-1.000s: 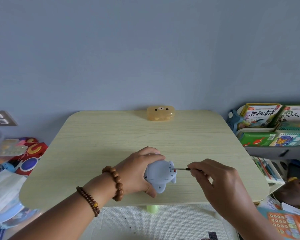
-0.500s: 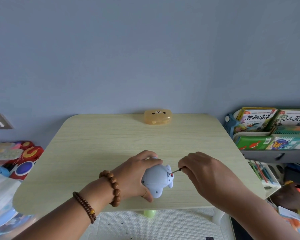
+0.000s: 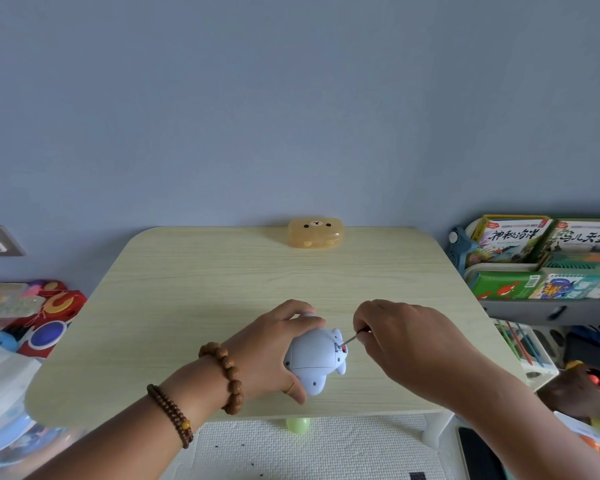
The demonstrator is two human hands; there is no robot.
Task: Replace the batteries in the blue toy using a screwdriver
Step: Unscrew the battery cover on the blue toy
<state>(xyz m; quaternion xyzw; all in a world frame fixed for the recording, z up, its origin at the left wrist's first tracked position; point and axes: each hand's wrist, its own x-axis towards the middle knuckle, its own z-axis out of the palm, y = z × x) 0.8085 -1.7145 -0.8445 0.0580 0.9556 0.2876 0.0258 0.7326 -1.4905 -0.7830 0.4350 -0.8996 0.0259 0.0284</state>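
Indoors, blue toy [image 3: 314,358] near the front edge of a wooden tabletop [image 3: 222,289].
The left hand [image 3: 271,344] grip curls round it; the right hand [image 3: 406,341] grip pinches a screwdriver [image 3: 352,338]; orange case [image 3: 315,233] by the blue-grey wall [image 3: 291,98].

The bare left forearm [image 3: 125,427] wears, just behind the left hand [image 3: 271,351], a bracelet of large round brown wooden beads [image 3: 235,377], and farther from that hand a double strand of small dark-brown beads [image 3: 168,412] carrying one amber bead [image 3: 186,425], while the right forearm [image 3: 499,410] is bare too.
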